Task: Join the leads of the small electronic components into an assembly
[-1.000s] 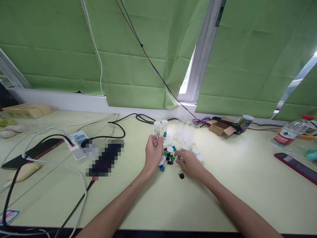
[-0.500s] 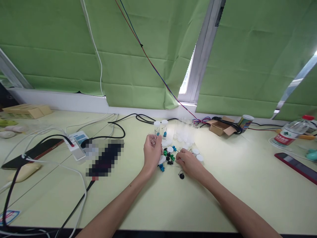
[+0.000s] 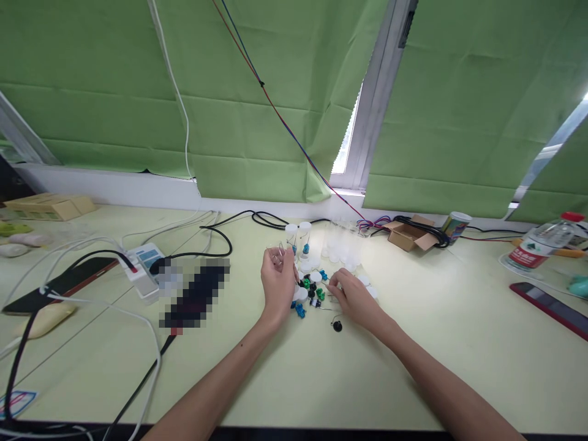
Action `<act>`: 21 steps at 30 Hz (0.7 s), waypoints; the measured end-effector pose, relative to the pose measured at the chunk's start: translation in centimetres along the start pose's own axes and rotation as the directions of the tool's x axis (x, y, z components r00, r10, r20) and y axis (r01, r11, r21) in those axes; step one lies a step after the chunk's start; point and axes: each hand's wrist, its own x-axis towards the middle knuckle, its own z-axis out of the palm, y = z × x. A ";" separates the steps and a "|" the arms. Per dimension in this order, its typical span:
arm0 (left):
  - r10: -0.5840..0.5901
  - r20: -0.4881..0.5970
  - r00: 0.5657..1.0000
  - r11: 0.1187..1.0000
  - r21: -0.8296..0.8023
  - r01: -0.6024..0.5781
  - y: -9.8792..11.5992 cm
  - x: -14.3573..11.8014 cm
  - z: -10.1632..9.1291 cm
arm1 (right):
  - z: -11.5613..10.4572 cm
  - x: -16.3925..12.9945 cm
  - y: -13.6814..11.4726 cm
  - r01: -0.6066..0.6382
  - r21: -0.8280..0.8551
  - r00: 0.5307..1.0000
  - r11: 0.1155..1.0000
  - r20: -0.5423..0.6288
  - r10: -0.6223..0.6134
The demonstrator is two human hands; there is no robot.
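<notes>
Left hand (image 3: 278,283) with clear vial (image 3: 278,255) slightly leftward, right hand (image 3: 353,297) farther forward.

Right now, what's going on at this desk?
A person sits at a pale green table sorting small parts. The left hand holds up a clear vial, and the right hand rests on a pile of small blue, green and black parts. More vials and white caps stand just behind.

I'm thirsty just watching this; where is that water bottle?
In the head view the water bottle lies on its side at the far right of the table, beyond the dark phone, well away from both hands.
</notes>
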 end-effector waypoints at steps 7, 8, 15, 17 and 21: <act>0.058 0.002 0.998 0.998 0.003 -0.058 0.2 -0.3 0.2 | -0.3 0.4 -0.4 -0.160 0.434 0.982 0.887 -0.017 0.186; 0.066 0.005 0.998 0.998 0.011 -0.066 0.3 -0.4 0.2 | -0.4 0.5 -0.4 -0.176 0.515 0.978 0.839 -0.002 0.207; 0.126 0.012 0.992 0.990 0.069 -0.126 0.5 -0.5 0.1 | -0.9 0.9 -0.7 -0.251 0.833 0.959 0.494 0.143 0.246; 0.125 0.011 0.992 0.990 0.069 -0.126 0.4 -0.5 0.1 | -1.1 0.8 -0.8 -0.271 0.864 0.954 0.424 0.182 0.239; 0.124 0.005 0.992 0.990 0.069 -0.124 0.2 -0.4 0.1 | -1.5 0.6 -1.1 -0.299 0.890 0.948 0.344 0.235 0.216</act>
